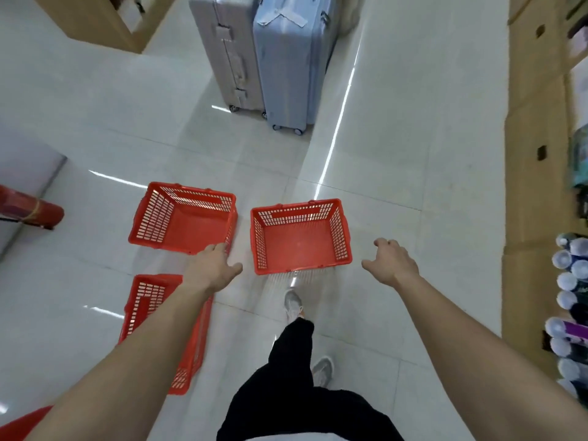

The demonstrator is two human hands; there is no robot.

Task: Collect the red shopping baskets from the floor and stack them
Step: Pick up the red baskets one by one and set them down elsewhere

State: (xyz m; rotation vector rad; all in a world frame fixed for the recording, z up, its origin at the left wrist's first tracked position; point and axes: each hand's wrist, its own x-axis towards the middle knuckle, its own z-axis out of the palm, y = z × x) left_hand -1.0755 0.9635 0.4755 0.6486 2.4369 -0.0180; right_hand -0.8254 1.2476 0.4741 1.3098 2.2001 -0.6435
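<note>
Three red shopping baskets stand upright on the white tiled floor. The middle basket (300,238) is straight ahead, just beyond my feet. My left hand (214,265) hangs open to its left and my right hand (389,261) hangs open to its right, neither touching it. A second basket (184,218) stands at the left, its near corner hidden by my left hand. The third basket (149,300) lies nearer to me at the left, largely covered by my left forearm. A further red edge (22,424) shows at the bottom left corner.
Two upright suitcases, one grey (226,55) and one pale blue (292,65), stand ahead. Cardboard boxes (531,186) and bottles (569,281) line the right side. A red cylinder (28,208) lies at the left by a grey cabinet (25,163). A wooden shelf unit (105,23) stands top left.
</note>
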